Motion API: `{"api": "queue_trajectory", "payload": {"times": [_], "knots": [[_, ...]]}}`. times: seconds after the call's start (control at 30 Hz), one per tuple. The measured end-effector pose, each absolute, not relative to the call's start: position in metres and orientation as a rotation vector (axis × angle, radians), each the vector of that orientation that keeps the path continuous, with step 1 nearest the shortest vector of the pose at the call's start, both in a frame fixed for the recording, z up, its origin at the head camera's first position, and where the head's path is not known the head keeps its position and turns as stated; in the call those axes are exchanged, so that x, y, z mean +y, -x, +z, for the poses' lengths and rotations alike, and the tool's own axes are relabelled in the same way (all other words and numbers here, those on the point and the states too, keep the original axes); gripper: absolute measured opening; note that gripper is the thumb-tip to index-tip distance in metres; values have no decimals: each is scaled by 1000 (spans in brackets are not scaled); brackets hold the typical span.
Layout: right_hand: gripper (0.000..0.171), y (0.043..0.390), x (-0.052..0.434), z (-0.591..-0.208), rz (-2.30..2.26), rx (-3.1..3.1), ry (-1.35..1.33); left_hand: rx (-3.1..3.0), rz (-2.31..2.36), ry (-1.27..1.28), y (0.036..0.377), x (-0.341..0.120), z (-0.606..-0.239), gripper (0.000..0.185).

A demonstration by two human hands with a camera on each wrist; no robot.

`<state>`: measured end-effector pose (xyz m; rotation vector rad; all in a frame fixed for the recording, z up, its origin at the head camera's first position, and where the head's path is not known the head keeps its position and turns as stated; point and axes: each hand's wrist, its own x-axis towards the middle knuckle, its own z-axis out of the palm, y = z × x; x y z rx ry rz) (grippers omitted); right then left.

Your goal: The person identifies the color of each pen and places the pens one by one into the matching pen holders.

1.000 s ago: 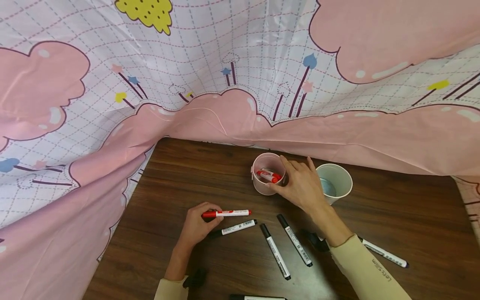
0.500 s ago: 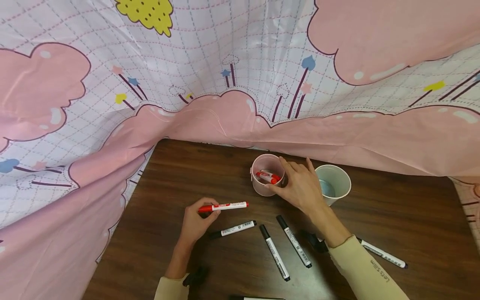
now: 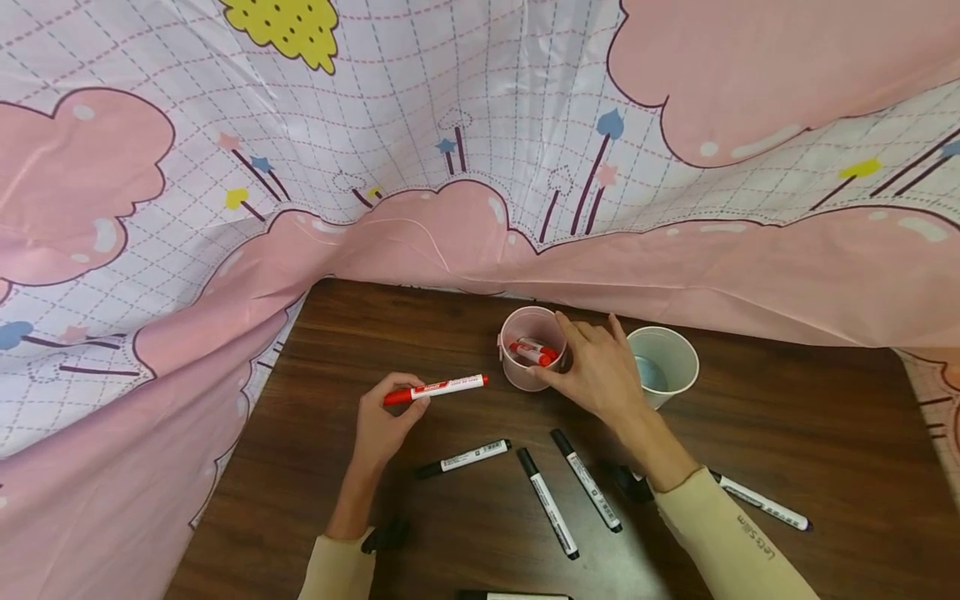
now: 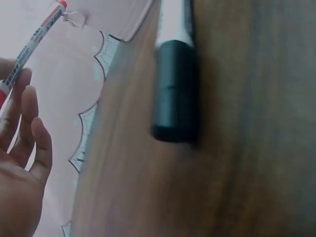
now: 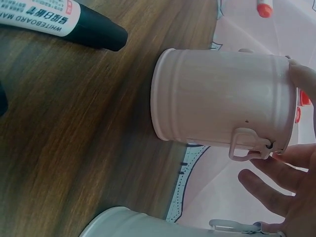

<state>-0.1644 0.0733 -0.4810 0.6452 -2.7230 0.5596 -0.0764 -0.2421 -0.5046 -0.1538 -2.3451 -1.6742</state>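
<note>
My left hand pinches a red whiteboard marker between thumb and fingers near its red end. The marker is held over the table, its far end pointing at the pink bucket. In the left wrist view, the same marker tilts upward, the other fingers loosely spread. My right hand grips the pink bucket's rim, thumb at the front and fingers at the far side. Several red markers lie inside it. The right wrist view shows the bucket's wall and small side handle, the hand partly cut off.
A pale green bucket stands just right of my right hand. Black-capped markers lie in front on the wooden table: one slanted, two near the middle, one near the right sleeve. A patterned curtain borders the back and left.
My left hand has lifted the red marker up from beside the slanted black-capped marker, moving it away from me and slightly left. The right hand stays on the pink bucket.
</note>
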Motion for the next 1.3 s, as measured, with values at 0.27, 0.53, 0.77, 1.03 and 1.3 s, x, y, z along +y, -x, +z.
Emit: {"api": "queue_trajectory", "payload": {"times": [0.27, 0.53, 0.77, 1.03, 1.3], "knots": [[92, 163, 75, -483, 541, -2741, -658, -2286, -1748, 155, 88, -234, -492, 17], [92, 163, 74, -482, 553, -2728, -669, -2216, -1802, 179, 94, -230, -488, 19], [92, 164, 76, -482, 558, -2719, -680, -2199, -1822, 178, 102, -227, -483, 20], [93, 163, 74, -483, 559, -2740, -669, -2211, -1767, 227, 120, -219, -466, 21], [92, 166, 75, -481, 563, -2738, -666, -2223, -1730, 265, 131, -218, -459, 22]]}}
